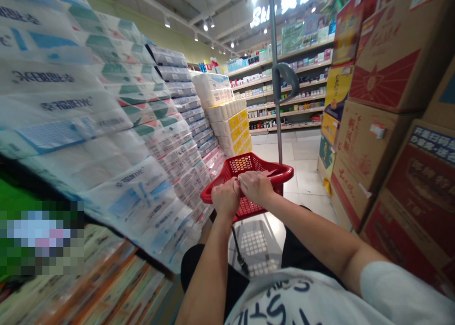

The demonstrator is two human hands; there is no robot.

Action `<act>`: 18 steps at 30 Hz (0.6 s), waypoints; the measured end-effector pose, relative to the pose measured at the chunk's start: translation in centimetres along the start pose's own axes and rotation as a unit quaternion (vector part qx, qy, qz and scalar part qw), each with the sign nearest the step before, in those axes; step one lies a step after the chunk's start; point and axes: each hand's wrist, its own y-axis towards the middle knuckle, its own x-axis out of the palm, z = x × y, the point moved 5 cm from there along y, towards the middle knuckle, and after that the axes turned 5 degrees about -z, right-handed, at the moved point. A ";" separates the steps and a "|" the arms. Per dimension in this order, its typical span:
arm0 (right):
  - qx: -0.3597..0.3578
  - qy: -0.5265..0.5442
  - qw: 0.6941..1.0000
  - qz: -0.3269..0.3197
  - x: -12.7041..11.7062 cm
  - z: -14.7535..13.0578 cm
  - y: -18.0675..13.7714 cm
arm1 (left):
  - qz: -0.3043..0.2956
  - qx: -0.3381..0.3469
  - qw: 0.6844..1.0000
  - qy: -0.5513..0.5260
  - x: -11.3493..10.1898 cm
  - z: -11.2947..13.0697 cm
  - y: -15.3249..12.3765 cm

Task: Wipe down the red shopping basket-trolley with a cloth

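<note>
Straight ahead of me is a red shopping cart (284, 171) with a perforated plastic basket. My left hand (226, 195) is closed around the near rim of the cart. Right beside it, my right hand (254, 186) also grips this rim, its fingers folded over the top, and the two hands almost touch. A small pale object seems to stick out by the right thumb; I cannot make out what it is. A grey metal pole (277, 121) with a curved grey hook rises from the cart's right side. Most of the basket's inside is hidden.
Wrapped tissue packs (142, 121) are stacked high along the left. Cardboard cartons (366, 140) line the right side. Between them runs a tiled aisle (300, 178) towards shelves (284, 104) of small boxed goods. Flat packages (106, 282) lie at the lower left.
</note>
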 end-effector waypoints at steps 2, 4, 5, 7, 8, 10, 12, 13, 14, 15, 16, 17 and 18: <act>-0.048 0.012 0.997 0.055 0.1 -0.2 -1.5 | 0.006 -0.002 1.000 0.002 -0.1 0.0 -0.2; -0.078 0.016 0.994 0.078 0.1 -0.3 -2.4 | 0.012 -0.002 1.000 0.004 -0.1 0.1 -0.3; -0.077 0.016 0.994 0.072 0.1 -0.3 -2.3 | 0.013 -0.001 1.000 0.005 0.0 0.1 -0.3; -0.049 0.012 0.998 0.035 0.1 -0.3 -1.2 | 0.012 -0.001 1.000 0.005 0.1 0.0 -0.2; -0.029 0.007 0.999 0.011 0.1 -0.3 -0.4 | 0.009 0.001 1.000 0.005 0.1 0.0 -0.1; 0.003 -0.005 1.000 -0.027 0.1 -0.4 0.9 | 0.001 0.008 1.000 0.008 0.2 -0.1 0.1; 0.013 -0.007 0.999 -0.029 0.2 -0.4 1.2 | -0.003 0.011 1.000 0.012 0.3 -0.1 0.2; 0.007 -0.002 1.000 -0.014 0.3 -0.5 0.9 | -0.002 0.010 1.000 0.013 0.3 -0.1 0.2; -0.007 0.004 1.000 0.008 0.3 -0.5 0.4 | 0.001 0.008 1.000 0.013 0.2 -0.1 0.1; -0.027 0.010 0.999 0.034 0.4 -0.6 -0.2 | 0.006 0.006 1.000 0.013 0.1 -0.1 0.0; -0.047 0.014 0.997 0.058 0.4 -0.6 -0.9 | 0.011 0.005 1.000 0.013 0.0 0.0 -0.1; -0.065 0.016 0.995 0.074 0.4 -0.7 -1.4 | 0.016 0.005 1.000 0.012 0.0 0.0 -0.2; -0.075 0.017 0.994 0.079 0.3 -0.7 -1.8 | 0.019 0.007 1.000 0.011 -0.1 0.1 -0.3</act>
